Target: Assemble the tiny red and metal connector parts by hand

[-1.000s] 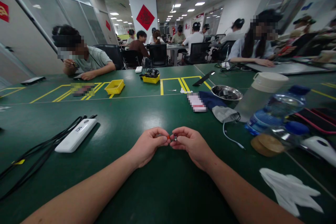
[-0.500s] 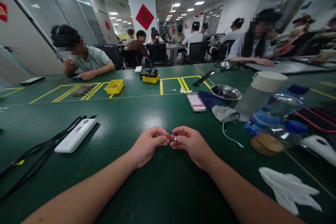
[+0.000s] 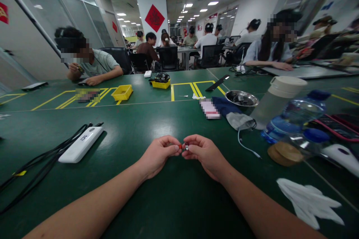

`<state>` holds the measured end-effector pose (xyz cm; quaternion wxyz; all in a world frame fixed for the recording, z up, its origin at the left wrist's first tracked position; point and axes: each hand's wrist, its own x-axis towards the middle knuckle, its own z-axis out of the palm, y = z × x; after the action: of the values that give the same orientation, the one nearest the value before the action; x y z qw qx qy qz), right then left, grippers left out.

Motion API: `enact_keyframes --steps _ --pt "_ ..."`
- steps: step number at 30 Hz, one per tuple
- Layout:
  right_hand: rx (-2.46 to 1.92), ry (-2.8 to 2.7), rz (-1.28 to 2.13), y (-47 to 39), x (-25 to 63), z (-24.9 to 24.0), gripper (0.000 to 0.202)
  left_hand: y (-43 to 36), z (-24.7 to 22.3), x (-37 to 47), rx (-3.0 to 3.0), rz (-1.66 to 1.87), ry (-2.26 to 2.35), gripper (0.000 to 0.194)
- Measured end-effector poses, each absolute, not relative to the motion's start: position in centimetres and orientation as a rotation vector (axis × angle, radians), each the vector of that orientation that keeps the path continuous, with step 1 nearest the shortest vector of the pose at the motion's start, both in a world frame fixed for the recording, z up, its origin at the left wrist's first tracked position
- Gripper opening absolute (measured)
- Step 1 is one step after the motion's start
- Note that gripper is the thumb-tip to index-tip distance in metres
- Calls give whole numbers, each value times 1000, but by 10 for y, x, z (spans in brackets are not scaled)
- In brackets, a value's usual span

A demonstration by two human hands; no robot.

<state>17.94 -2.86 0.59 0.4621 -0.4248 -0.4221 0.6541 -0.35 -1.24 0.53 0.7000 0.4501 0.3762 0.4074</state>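
Observation:
Just above the green table (image 3: 134, 119), my two hands meet almost fingertip to fingertip near the middle of the view. My left hand (image 3: 161, 156) is closed in a pinch on a small orange-red piece (image 3: 180, 146). Between the thumb and fingers of my right hand (image 3: 206, 157) is a small shiny silver piece (image 3: 186, 148), dark at its top. Both pieces are too small to tell their kind. They are side by side, and whether they touch is hard to see.
A white power bank (image 3: 81, 145) with black cables lies left. On the right stand a tumbler (image 3: 273, 101), a blue-capped bottle (image 3: 297, 115) and a second bottle (image 3: 298, 147), near a white glove (image 3: 311, 201). A metal bowl (image 3: 241, 99) and yellow trays (image 3: 122, 92) are farther back.
The orange-red piece in my left hand has shifted very slightly right, toward the silver piece. My hands and arms otherwise keep nearly the same position.

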Motion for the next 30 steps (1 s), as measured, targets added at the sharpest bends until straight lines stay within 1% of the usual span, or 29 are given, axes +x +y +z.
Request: enact_keyframes --steps 4,8,13,19,30 --pt "-1059 -1074 1565 -30 179 6 22 -12 6 -4 1012 905 844 9" --pt "-1065 -1117 1521 -30 180 5 22 -12 6 -4 1010 896 838 10" --pt "-1049 -1024 1573 -28 180 5 17 -13 6 -4 1017 919 841 13" --pt "-1048 -1030 1601 -28 179 6 19 -13 7 -4 1029 923 826 11" --pt "-1056 -1062 1568 -28 179 5 22 -13 7 -4 1032 914 834 13"
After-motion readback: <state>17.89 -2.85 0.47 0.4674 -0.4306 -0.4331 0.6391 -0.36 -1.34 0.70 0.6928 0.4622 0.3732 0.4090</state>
